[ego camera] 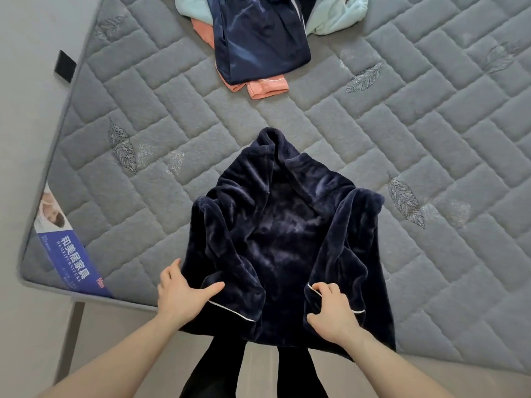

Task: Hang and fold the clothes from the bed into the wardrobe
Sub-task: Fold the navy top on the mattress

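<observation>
Dark navy fleece top [284, 234] lies spread on the mattress [431, 145], inside facing up, at the near edge, hem hanging a little over that edge toward my legs. Collar end points toward the middle of the mattress. White piping shows on both front flaps.

My left hand [184, 294] pinches the left flap near the piping, thumb on top of the cloth, fingers at the outer fold. My right hand [330, 311] grips the right flap, fingers curled over the piped edge. Both hold fabric, neither is free.

Step, as I judge it: folding the fleece top, just at the start — flaps held, not yet closed over the middle. Next move likely calls for bringing both flaps inward to meet, flattening the bunched sleeves, then folding lengthwise. Fleece is thick and floppy, so it probably needs smoothing before each fold.

Pile of other clothes [258, 38] sits at the far edge, well apart: shiny navy piece on top, a coral one under it, pale mint ones behind. Blue label [71, 259] at the near left corner. Wardrobe not in view.
</observation>
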